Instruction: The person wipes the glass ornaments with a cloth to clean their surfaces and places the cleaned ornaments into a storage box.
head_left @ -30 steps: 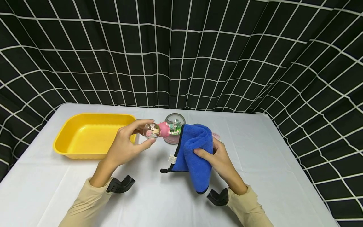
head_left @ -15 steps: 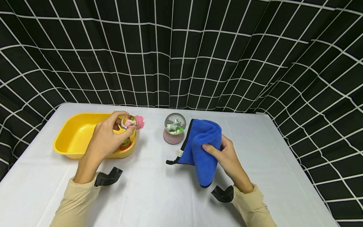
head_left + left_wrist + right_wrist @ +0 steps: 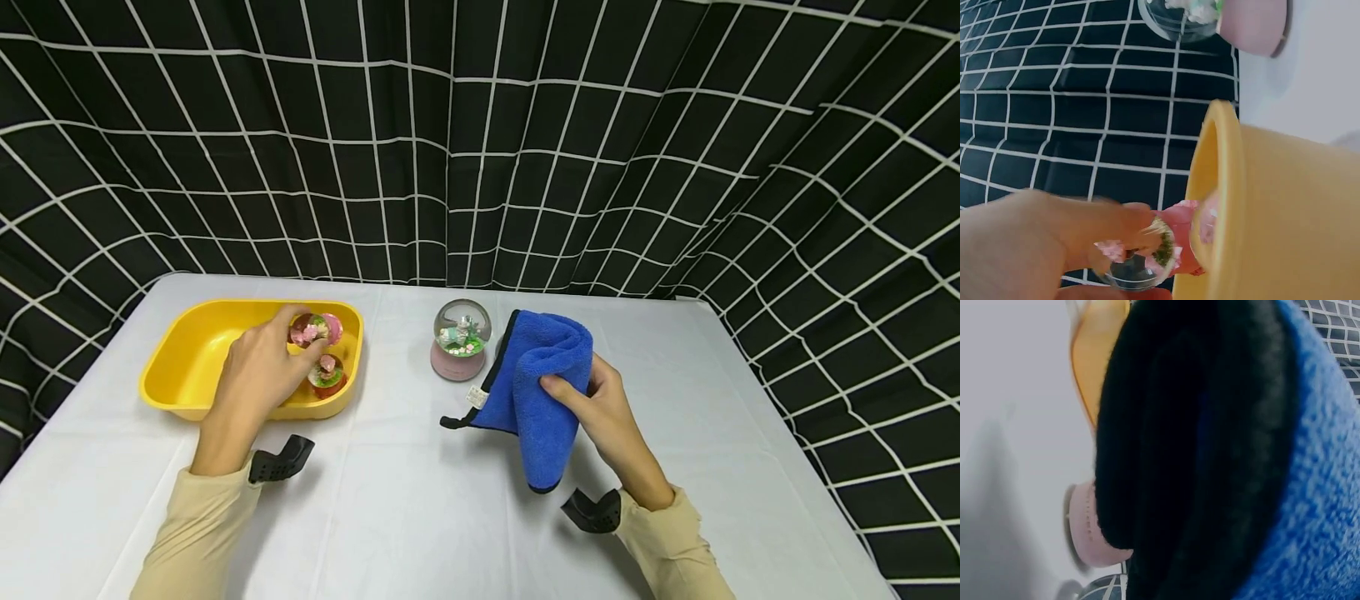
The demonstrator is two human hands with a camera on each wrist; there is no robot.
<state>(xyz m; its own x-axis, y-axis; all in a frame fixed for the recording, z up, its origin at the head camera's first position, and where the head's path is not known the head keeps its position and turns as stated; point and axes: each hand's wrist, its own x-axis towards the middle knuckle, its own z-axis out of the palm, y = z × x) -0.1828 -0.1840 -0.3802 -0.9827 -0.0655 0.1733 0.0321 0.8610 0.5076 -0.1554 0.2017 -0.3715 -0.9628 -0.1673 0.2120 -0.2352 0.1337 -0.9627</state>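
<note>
My left hand (image 3: 258,367) reaches over the yellow tub (image 3: 176,354) and grips a small snow globe (image 3: 315,331) with a pink base by its glass ball. In the left wrist view this globe (image 3: 1138,259) is between thumb and fingers, inside the tub's rim. A second small globe (image 3: 327,375) with a red base sits in the tub's right end, just in front of it. My right hand (image 3: 600,412) holds a bunched blue towel (image 3: 543,375) with black edging above the table. That towel (image 3: 1316,462) fills most of the right wrist view, hiding the right fingers there.
A larger snow globe (image 3: 459,337) on a dusty-pink base stands upright on the white table (image 3: 412,500), between the tub and the towel. Black curtains (image 3: 450,150) with a white grid hang behind the table and along its right side.
My left hand has carried the pink-based snow globe left, away from the towel, and down into the tub. The right hand has shifted slightly right with the towel, uncovering the larger globe.
</note>
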